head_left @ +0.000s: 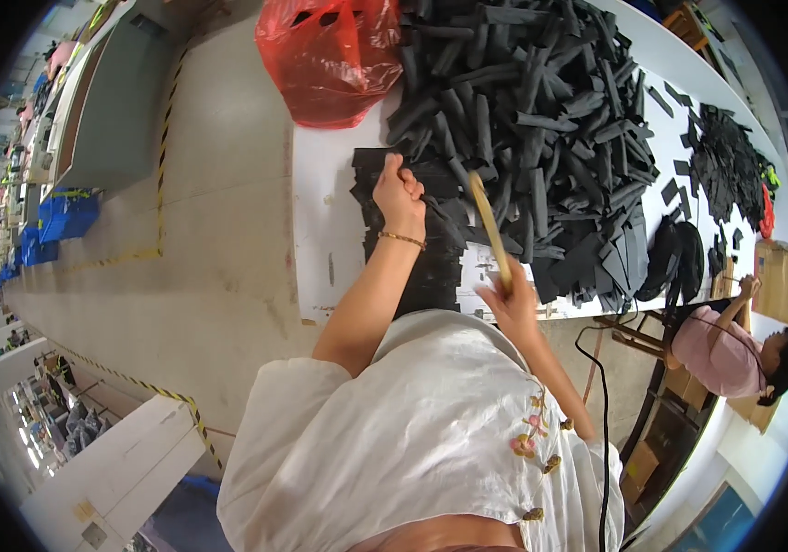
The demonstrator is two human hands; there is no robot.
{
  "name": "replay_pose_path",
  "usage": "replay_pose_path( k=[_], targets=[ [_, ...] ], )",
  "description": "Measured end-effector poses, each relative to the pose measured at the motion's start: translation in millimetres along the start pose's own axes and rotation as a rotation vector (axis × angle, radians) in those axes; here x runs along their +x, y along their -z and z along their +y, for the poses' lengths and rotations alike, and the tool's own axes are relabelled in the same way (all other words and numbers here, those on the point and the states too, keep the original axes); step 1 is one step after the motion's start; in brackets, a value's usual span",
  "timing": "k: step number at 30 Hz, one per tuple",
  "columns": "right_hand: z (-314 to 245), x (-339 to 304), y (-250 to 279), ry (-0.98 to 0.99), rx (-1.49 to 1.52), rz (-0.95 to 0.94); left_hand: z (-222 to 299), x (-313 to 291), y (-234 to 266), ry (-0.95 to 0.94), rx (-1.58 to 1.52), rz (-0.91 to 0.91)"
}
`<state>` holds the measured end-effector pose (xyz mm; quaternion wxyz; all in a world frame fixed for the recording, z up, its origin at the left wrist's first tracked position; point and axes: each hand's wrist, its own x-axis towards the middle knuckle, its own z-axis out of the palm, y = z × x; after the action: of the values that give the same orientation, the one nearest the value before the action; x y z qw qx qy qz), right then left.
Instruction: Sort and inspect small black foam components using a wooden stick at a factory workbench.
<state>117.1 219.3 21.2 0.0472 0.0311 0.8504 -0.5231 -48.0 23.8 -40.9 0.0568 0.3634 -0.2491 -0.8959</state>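
My left hand (pixel 400 198) is closed, fingers curled, above a layer of flat black strips (pixel 431 271) spread on the white table (pixel 320 230) in front of me. Whatever its fingers hold is hidden. On its wrist sits a beaded bracelet (pixel 402 241). In my right hand (pixel 515 299) is a narrow pale-yellow stick (pixel 490 221), gripped at its near end and slanting up and left. Its far tip reaches the edge of a large heap of curled black pieces (pixel 541 120); I cannot tell whether it touches them.
A red plastic bag (pixel 331 64) stands at the table's far left. Flat black pieces (pixel 619 262) lie right of the heap, near a black bundle (pixel 674 258). Another black pile (pixel 732 166) is farther right. A black cable (pixel 604 396) hangs beside me; a person in pink (pixel 711 350) sits at right.
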Motion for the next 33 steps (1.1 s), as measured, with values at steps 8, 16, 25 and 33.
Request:
replay_pose_path(
  k=[8, 16, 25, 33],
  targets=[
    [-10, 83, -7, -0.24, 0.637, -0.007, -1, -34, -3, 0.112, 0.46, -0.232],
    [-8, 128, 7, -0.105, 0.422, 0.29, -19, -88, 15, 0.521, 0.842, -0.827],
    [-29, 235, 109, 0.083, 0.372, 0.789, -23, -89, 41, 0.151, 1.077, -0.738],
    [44, 175, 82, 0.211, 0.008, 0.442, -13, 38, 17, -1.02, 1.96, -0.888]
  ],
)
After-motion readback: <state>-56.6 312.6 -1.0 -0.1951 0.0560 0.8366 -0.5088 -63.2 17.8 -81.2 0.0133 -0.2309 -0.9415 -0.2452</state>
